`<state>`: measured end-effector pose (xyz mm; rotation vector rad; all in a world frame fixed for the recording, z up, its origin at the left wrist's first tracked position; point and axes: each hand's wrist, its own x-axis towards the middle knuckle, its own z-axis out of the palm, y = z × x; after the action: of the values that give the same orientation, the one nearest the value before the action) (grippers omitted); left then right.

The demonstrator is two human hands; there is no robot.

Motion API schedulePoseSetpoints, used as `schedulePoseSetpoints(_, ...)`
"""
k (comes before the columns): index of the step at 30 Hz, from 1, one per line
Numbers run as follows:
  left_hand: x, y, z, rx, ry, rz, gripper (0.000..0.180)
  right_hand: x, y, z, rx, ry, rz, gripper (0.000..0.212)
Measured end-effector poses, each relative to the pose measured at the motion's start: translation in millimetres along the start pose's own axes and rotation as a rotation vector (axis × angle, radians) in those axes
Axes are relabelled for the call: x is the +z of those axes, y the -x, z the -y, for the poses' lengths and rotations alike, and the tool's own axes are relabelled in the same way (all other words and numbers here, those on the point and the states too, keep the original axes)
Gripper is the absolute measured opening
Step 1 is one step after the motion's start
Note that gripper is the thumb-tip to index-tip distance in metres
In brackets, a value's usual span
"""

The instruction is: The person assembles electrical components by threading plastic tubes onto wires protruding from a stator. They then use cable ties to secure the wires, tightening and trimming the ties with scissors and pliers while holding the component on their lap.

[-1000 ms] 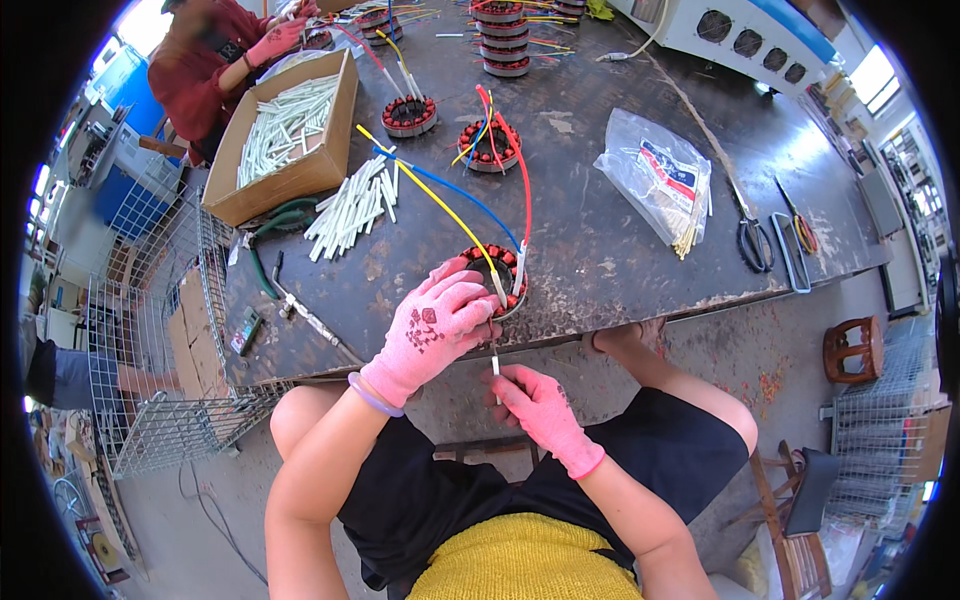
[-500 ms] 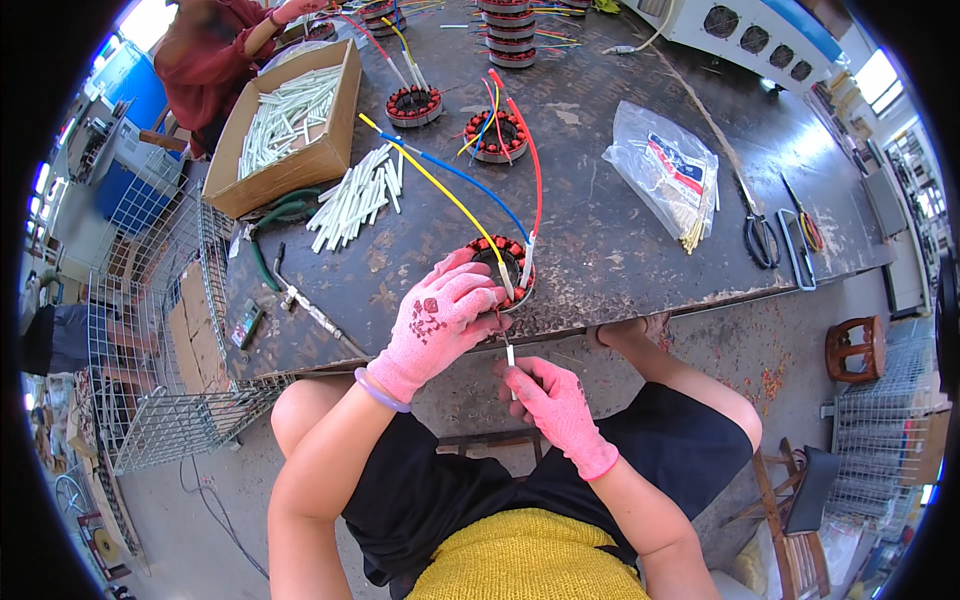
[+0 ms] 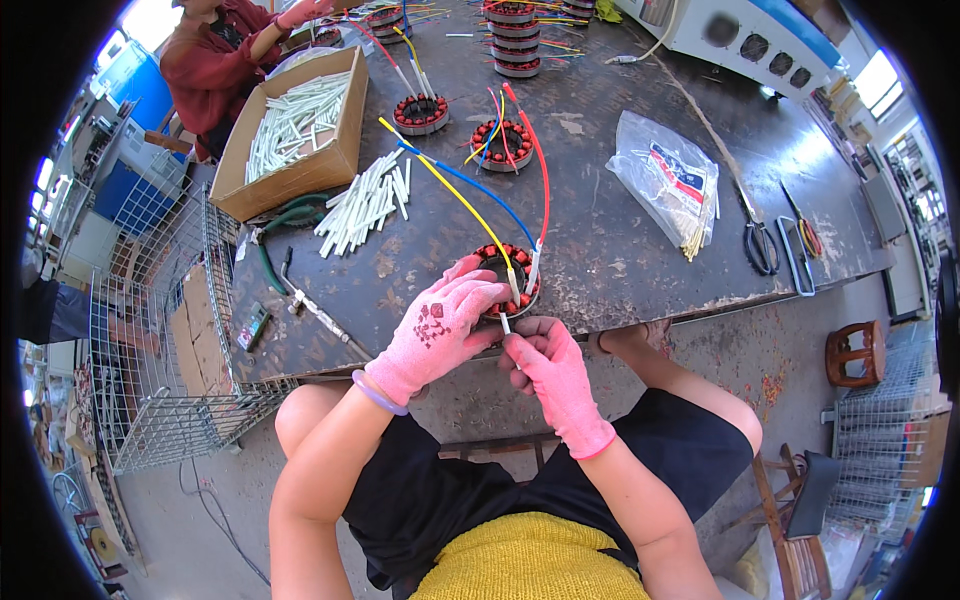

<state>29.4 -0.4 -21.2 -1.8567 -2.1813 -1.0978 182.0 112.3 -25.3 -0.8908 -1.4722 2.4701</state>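
Observation:
At the table's near edge, a motor stator (image 3: pixel 494 262) with red-black windings is gripped by my left hand (image 3: pixel 436 328) in a pink glove, its fingers closed on the near left side. Yellow, blue and red leads rise from the stator, and white sleeves cover the bases of the yellow and red ones. My right hand (image 3: pixel 548 372), also gloved in pink, pinches a short white sleeve (image 3: pixel 505 324) just in front of the stator's near rim. The sleeve's upper end reaches the rim. Fingers hide its lower end and any wire inside it.
Loose white sleeves (image 3: pixel 366 203) lie beside a cardboard box (image 3: pixel 357 100) full of them. Two more stators (image 3: pixel 421 115) and a stator stack (image 3: pixel 516 50) stand farther back. A torch (image 3: pixel 318 310) lies left; a plastic bag (image 3: pixel 664 180) and scissors (image 3: pixel 760 245) lie right. A co-worker (image 3: pixel 215 70) works at far left.
My right hand has moved up toward the stator, bringing the white sleeve from below the table edge to the rim. My left hand keeps its hold. The view has shifted slightly.

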Motion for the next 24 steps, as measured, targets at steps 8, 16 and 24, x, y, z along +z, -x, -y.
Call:
schedulePoseSetpoints(8,14.5,9.8,-0.1,-0.132,0.078,-0.102,0.051,5.6,3.2,7.1,-0.227,0.073,0.078,0.027)
schedulePoseSetpoints(16,52.0,21.7,2.0,-0.480,0.452,-0.245,0.056,-39.2,-44.1,53.7,-0.789,1.051,0.025,0.077)
schedulePoseSetpoints(24,17.0,6.5,8.1,-0.585,0.240,-0.133,0.085,-40.7,-82.3,50.3,-0.902,1.144,0.213,0.072)
